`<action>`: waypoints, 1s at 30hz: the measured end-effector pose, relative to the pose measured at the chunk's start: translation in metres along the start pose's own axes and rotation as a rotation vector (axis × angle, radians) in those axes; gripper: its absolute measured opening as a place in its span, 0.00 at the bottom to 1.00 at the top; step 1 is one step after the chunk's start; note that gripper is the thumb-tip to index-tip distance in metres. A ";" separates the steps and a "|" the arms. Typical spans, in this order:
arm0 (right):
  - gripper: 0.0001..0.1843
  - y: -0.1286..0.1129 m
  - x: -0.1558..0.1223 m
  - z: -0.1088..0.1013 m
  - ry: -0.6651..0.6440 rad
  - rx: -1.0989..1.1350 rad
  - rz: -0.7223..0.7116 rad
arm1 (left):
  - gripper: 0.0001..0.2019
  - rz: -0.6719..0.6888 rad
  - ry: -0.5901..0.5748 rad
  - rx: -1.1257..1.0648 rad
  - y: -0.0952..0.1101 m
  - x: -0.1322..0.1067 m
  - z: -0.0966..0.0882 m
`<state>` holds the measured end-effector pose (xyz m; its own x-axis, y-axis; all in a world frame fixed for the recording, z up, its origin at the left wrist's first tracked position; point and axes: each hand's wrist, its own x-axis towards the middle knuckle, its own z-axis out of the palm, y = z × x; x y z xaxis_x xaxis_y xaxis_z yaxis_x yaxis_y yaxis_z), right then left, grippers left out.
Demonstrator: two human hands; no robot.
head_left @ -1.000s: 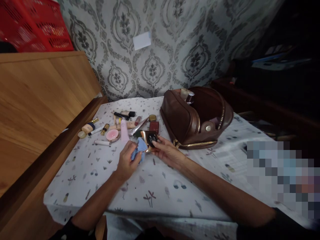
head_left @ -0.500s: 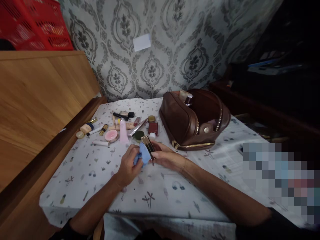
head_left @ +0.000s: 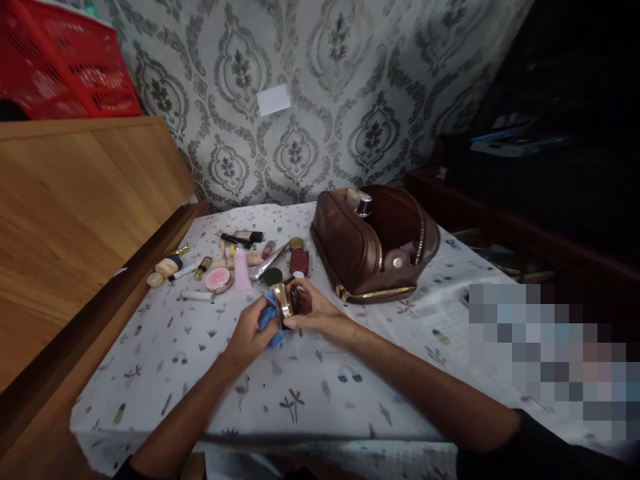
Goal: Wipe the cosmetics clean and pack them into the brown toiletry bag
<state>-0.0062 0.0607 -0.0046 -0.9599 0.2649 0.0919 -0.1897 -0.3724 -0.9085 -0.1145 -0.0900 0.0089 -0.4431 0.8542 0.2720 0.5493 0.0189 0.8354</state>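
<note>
My L hand, just below ctr of frame, has its fingers curled in tight on a blue cloth, bunched up w/ folds poking out. My R hand, just right of it, has fingers bent partway round a gold-and-black case, thumb along the near edge; the case is tilted, held above the table approx. mid-frame, and the blue cloth looks to be touching its left side. Can't tell how my far R fingers sit, the case hides them.

Left of ctr, makeup lies loose on the printed tablecloth: pink compact, pink tube, silver tube, etc. Dark green round pot is just behind the case, dk red bottle nr it. Brown bag sits right of ctr, unzipped, w/ a silver-capped bottle sticking up. Red basket upper left.
</note>
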 end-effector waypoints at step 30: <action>0.35 -0.013 -0.002 -0.001 -0.112 0.163 0.028 | 0.18 0.071 0.042 0.382 -0.013 0.019 -0.036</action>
<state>-0.0019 0.0657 0.0065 -0.9805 0.1552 0.1204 -0.1847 -0.5196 -0.8342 -0.1560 -0.0932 0.0202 -0.4189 0.8385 0.3484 0.8005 0.1599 0.5777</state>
